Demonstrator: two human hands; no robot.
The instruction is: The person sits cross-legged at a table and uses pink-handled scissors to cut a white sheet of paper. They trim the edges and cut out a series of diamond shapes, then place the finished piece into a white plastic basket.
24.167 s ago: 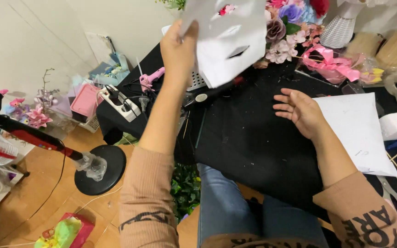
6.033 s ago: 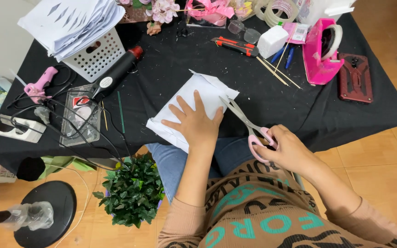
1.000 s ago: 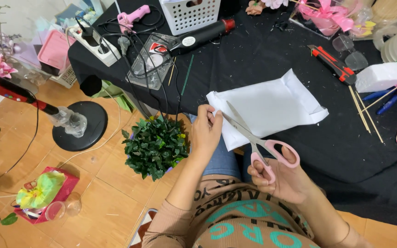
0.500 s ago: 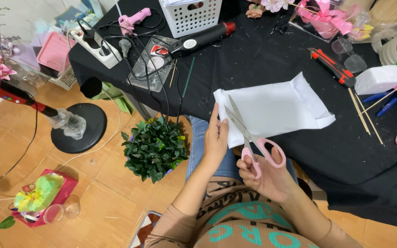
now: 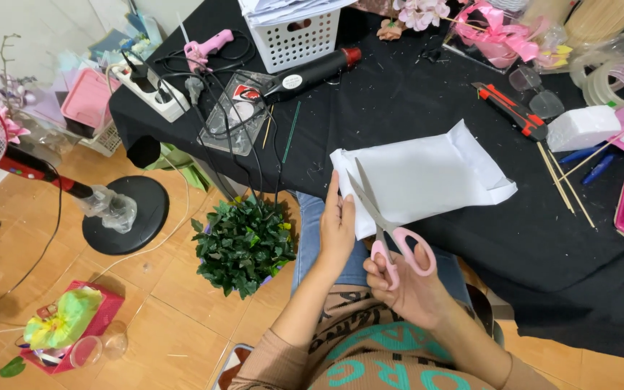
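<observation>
At the near edge of the black table, over your lap, this is how things stand:

Right hand: your right hand is closed through the pink handles of the scissors, thumb in one loop and fingers in the other.
Scissors: the blades are shut or very nearly so, pointing up and away from you, and lie along the left edge of the white paper.
Left hand: your left hand pinches the near left corner of the paper, fingers stretched up along its edge and touching it, just beside the blades.
Paper: a folded white sheet, lying flat on the black cloth with its left end overhanging the table edge toward you; its far right corner is folded over.
Paper against the hands: it lies above and to the right of both hands, with the left hand on its left edge and the scissors crossing the same corner.
Plant: a small green potted plant stands on the floor just left of your left forearm.
Far side of the table: a white basket, a black tool with a red tip and a pink glue gun, well apart from the paper.
Right of the paper: a red and black knife, a white block and thin wooden sticks.
Floor, left: a fan stand on the tiles.
</observation>
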